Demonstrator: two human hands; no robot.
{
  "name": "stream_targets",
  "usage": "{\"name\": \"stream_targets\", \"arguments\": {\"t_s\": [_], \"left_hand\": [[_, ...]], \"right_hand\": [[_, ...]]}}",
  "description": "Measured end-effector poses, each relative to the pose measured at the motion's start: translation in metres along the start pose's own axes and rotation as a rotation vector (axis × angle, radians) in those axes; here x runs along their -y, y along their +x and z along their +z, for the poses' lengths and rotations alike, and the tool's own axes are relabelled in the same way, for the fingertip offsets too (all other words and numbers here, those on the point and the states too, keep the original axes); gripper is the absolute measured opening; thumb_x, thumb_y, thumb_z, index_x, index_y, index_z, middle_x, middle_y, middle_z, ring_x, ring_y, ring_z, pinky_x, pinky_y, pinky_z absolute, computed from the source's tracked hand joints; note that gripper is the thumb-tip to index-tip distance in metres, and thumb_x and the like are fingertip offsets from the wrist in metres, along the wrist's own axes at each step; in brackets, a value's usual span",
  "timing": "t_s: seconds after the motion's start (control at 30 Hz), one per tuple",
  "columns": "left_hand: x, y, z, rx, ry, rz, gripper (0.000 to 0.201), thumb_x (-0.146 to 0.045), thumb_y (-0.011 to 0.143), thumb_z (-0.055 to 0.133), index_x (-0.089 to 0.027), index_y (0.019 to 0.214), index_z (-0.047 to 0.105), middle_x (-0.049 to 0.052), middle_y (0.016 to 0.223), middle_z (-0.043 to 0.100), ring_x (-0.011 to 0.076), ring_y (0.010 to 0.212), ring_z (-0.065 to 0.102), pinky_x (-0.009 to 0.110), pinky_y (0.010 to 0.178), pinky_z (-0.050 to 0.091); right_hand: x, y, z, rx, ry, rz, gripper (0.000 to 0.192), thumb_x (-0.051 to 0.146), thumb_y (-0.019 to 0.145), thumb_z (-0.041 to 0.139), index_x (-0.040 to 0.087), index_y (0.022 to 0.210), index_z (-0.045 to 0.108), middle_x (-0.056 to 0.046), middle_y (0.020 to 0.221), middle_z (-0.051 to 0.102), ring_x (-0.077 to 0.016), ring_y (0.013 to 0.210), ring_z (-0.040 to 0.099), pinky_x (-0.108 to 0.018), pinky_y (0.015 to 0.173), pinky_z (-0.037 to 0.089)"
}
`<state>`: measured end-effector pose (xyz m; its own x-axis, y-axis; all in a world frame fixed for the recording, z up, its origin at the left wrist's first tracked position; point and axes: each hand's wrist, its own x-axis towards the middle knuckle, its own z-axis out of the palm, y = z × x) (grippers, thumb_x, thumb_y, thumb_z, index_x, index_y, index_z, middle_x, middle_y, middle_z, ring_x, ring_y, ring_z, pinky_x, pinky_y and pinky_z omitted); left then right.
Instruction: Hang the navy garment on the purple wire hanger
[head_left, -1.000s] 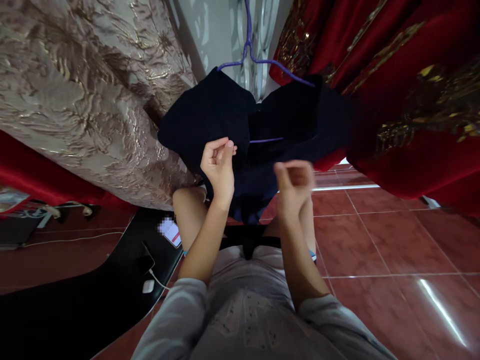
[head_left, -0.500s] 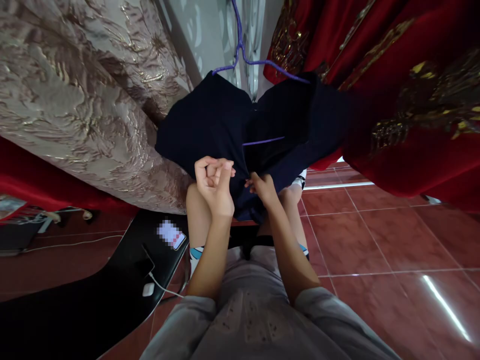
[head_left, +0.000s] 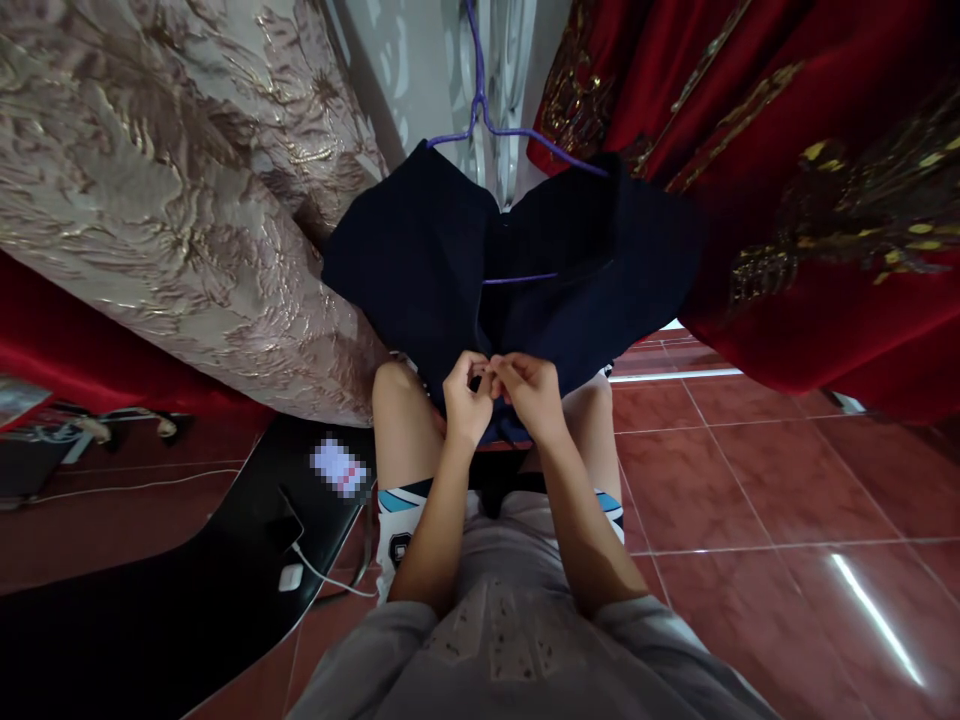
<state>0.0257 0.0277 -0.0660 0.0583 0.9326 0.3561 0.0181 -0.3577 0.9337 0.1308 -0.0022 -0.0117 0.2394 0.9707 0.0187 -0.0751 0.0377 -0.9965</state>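
Observation:
A dark navy garment (head_left: 420, 260) hangs on a purple hanger (head_left: 480, 115) in front of me, between a beige brocade curtain and red drapes. My left hand (head_left: 465, 400) and my right hand (head_left: 531, 392) meet at the garment's lower middle edge, fingertips touching, both pinching the dark cloth there. My bare knees show just under the hem. What lies between the fingertips is too small to make out.
A beige and gold curtain (head_left: 172, 180) fills the left; red gold-embroidered drapes (head_left: 810, 190) fill the right. A black seat (head_left: 150, 590) at lower left carries a phone (head_left: 337, 470) on a white charging cable (head_left: 300, 570). Red floor tiles (head_left: 750, 500) spread to the right.
Both hands have dropped from the middle of the garment to its lower edge and come together. The left hand, earlier a loose raised fist, now pinches the cloth beside the right.

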Motion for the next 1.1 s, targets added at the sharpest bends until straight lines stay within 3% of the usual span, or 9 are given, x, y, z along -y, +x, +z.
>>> {"name": "stream_targets", "arguments": {"t_s": [0.17,0.3,0.4,0.47,0.53,0.63,0.7,0.9,1.1], "left_hand": [[0.024,-0.001,0.020,-0.067,0.123,0.072,0.008,-0.021,0.095,0.057,-0.021,0.088,0.053,0.000,0.081,0.055,0.0147,0.076,0.056,0.027,0.076,0.048],[0.023,0.013,0.022,0.061,0.152,0.089,0.011,-0.018,0.092,0.059,-0.021,0.084,0.053,-0.001,0.077,0.056,0.0146,0.074,0.058,0.028,0.075,0.050],[-0.008,0.035,0.010,0.183,0.123,0.168,0.008,-0.017,0.091,0.064,-0.021,0.097,0.060,0.001,0.084,0.064,0.0149,0.080,0.066,0.030,0.081,0.054],[-0.040,0.055,0.001,0.128,0.065,0.287,0.029,-0.022,0.096,0.065,-0.024,0.124,0.058,0.004,0.100,0.068,0.0161,0.091,0.069,0.033,0.089,0.056],[-0.074,0.078,-0.007,0.045,0.096,0.433,0.034,-0.032,0.103,0.060,-0.028,0.136,0.055,0.004,0.109,0.066,0.0170,0.095,0.069,0.035,0.090,0.057],[-0.114,0.107,-0.013,0.026,0.232,0.651,0.025,-0.045,0.106,0.056,-0.027,0.120,0.066,0.004,0.100,0.064,0.0176,0.088,0.068,0.035,0.080,0.057],[-0.129,0.117,-0.014,0.060,0.271,0.687,0.029,-0.051,0.105,0.056,-0.025,0.106,0.069,0.003,0.094,0.062,0.0178,0.085,0.067,0.036,0.079,0.058],[-0.126,0.117,-0.025,0.106,0.301,0.567,0.034,-0.057,0.096,0.069,-0.023,0.097,0.067,0.005,0.095,0.061,0.0293,0.112,0.066,0.052,0.104,0.052],[-0.117,0.115,-0.029,0.006,0.370,0.634,0.039,-0.063,0.099,0.060,-0.024,0.101,0.061,0.007,0.108,0.062,0.0297,0.125,0.056,0.056,0.116,0.039]], "right_hand": [[0.083,0.037,0.003,-0.117,0.021,-0.313,0.039,0.051,0.092,0.068,0.017,0.074,0.070,0.002,0.051,0.056,-0.0061,0.042,0.043,-0.021,0.044,0.031],[0.128,0.054,0.010,-0.125,0.031,-0.459,0.041,0.052,0.096,0.066,0.018,0.073,0.066,0.003,0.050,0.052,-0.0053,0.041,0.043,-0.020,0.042,0.032],[0.124,0.052,0.010,-0.143,0.017,-0.467,0.037,0.047,0.099,0.062,0.019,0.076,0.064,0.004,0.052,0.052,-0.0049,0.041,0.043,-0.020,0.041,0.030],[0.118,0.047,0.008,-0.147,0.010,-0.476,0.035,0.042,0.100,0.062,0.018,0.075,0.064,0.004,0.053,0.052,-0.0046,0.041,0.044,-0.019,0.041,0.031],[0.116,0.043,0.007,-0.127,0.014,-0.512,0.032,0.035,0.100,0.061,0.017,0.073,0.063,0.004,0.052,0.052,-0.0046,0.041,0.045,-0.019,0.043,0.032],[0.118,0.043,0.007,-0.130,0.043,-0.587,0.028,0.025,0.098,0.061,0.017,0.072,0.062,0.004,0.053,0.054,-0.0048,0.042,0.046,-0.020,0.045,0.034],[0.112,0.046,0.007,-0.178,0.012,-0.588,0.028,0.027,0.098,0.061,0.018,0.071,0.060,0.005,0.055,0.054,-0.0051,0.044,0.045,-0.021,0.046,0.034],[0.065,0.052,0.014,-0.338,-0.165,-0.523,0.035,0.044,0.095,0.064,0.021,0.072,0.053,0.005,0.059,0.048,-0.0070,0.052,0.045,-0.021,0.049,0.032],[0.055,0.062,0.019,-0.242,-0.187,-0.420,0.031,0.036,0.090,0.064,0.021,0.067,0.049,0.004,0.055,0.044,-0.0074,0.050,0.041,-0.022,0.048,0.031]]}}
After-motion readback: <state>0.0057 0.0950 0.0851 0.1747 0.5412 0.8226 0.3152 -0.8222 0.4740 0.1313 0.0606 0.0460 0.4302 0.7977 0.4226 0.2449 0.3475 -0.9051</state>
